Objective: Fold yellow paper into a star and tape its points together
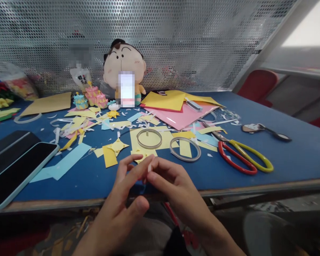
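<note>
Just over the table's front edge, my left hand (118, 199) and my right hand (180, 183) meet at the fingertips. The right thumb and forefinger pinch a small whitish piece (149, 168), too small to name. My left hand has its thumb apart from the fingers, and its forefinger reaches toward that piece. Right behind the fingers lies a folded yellow paper shape (144, 155), partly covered by them. Two rolls of narrow tape, one (149, 146) on yellow paper and the other (185, 159) to its right, lie flat beyond my hands. A yellow paper star (118, 146) rests to the left.
Scissors (238, 156) with red and yellow handles lie at right, near a black-strapped item (266, 131). A phone (21, 174) is at left. Paper scraps (77, 124) cover the middle. Farther back are coloured sheets (173, 113), a plush doll (124, 64) and a pixelated upright screen (127, 89).
</note>
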Demonstrator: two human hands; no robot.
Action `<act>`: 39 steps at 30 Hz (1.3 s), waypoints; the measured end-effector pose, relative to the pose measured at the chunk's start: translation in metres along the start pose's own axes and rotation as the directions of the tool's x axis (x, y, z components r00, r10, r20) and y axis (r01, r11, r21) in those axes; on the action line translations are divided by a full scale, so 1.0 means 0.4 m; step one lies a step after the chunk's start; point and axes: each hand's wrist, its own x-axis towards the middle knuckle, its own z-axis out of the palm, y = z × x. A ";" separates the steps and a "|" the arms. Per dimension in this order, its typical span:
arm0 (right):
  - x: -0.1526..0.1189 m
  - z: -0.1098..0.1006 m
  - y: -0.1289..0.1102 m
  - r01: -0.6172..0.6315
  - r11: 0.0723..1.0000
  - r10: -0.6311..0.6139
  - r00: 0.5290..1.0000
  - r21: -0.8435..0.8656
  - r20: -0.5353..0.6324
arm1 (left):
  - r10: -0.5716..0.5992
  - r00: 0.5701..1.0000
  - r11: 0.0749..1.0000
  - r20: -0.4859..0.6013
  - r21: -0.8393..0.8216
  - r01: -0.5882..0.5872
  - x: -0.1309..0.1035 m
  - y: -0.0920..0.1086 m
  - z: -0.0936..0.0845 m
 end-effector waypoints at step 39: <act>0.022 -0.064 0.038 0.077 0.860 -0.102 0.994 -0.505 -0.023 | -0.046 0.974 0.962 -0.221 0.253 0.103 0.102 -0.010 0.012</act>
